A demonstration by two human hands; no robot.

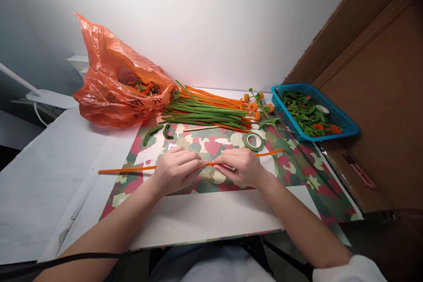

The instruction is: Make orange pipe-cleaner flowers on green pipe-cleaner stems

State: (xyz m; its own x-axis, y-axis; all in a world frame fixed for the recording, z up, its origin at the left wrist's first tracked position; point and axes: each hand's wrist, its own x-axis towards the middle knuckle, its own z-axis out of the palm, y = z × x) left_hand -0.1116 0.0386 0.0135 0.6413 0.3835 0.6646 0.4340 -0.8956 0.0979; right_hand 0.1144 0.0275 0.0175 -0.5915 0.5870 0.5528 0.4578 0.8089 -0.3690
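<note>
An orange pipe cleaner [127,170] runs sideways through both hands, low over the camouflage-patterned sheet [127,188]. My left hand [180,168] pinches it just left of its middle, and my right hand [239,167] pinches it a short way to the right. Between the fingertips only a small orange stretch shows; its ends stick out past each hand. Right behind my right hand lies a roll of green tape [254,141]. Beyond my left hand are two curled green pieces [152,135]. A thin wooden stick [201,128] lies farther back.
Behind is a pile of green pipe cleaners [208,112] and orange pipe cleaners [214,98]. An orange plastic bag [109,75] stands back left. At right are a stem with orange flowers [261,105], a blue basket [297,130] of green pieces, and a pink cutter [361,174] on cardboard.
</note>
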